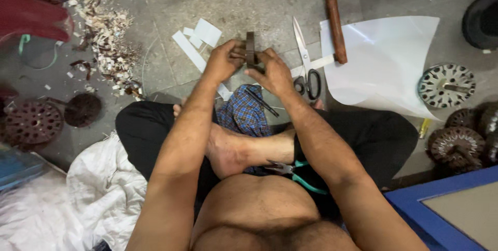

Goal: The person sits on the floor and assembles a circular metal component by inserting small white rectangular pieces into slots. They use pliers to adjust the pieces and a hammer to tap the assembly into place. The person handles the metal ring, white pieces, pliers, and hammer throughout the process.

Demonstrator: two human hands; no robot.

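Seemingly dark, rusty metal ring [250, 49]

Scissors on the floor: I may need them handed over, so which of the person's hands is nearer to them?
Right. The right hand sits just beside the scissors, on the small dark part both hands hold. The left hand is farther, across that part.

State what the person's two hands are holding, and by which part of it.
Both the left hand and right hand grip a small dark round metal part by its lower sides, its upper edge showing.
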